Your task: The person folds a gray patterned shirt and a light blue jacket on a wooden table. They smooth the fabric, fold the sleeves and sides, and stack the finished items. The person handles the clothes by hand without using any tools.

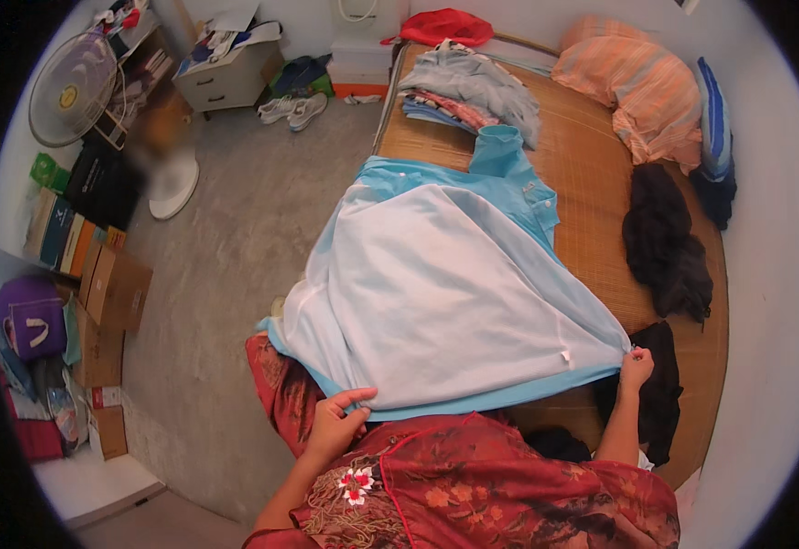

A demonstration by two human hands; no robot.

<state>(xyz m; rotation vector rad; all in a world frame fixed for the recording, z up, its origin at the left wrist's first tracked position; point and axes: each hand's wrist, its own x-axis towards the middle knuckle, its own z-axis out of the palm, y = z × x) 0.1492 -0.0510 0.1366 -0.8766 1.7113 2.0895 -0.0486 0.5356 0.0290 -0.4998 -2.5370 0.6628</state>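
Observation:
A light blue shirt (413, 288) with a paler inner side lies spread over the edge of a bed with a woven mat (578, 199) and over the person's lap. My left hand (342, 420) pinches its near hem between thumb and forefinger, left of the middle. At the far right corner of that hem, my right hand (636, 367) grips the cloth between its fingertips. The hem is drawn out between both hands. One sleeve points towards the far end of the bed. A small white tag shows inside, close to my right hand.
Folded clothes (471, 89) are stacked at the bed's far end. An orange striped bundle (653, 89), a blue striped pillow (715, 123) and black garments (664, 240) lie along the right. Cardboard boxes (114, 285), a fan (73, 89) and sneakers (293, 110) stand left of the bed.

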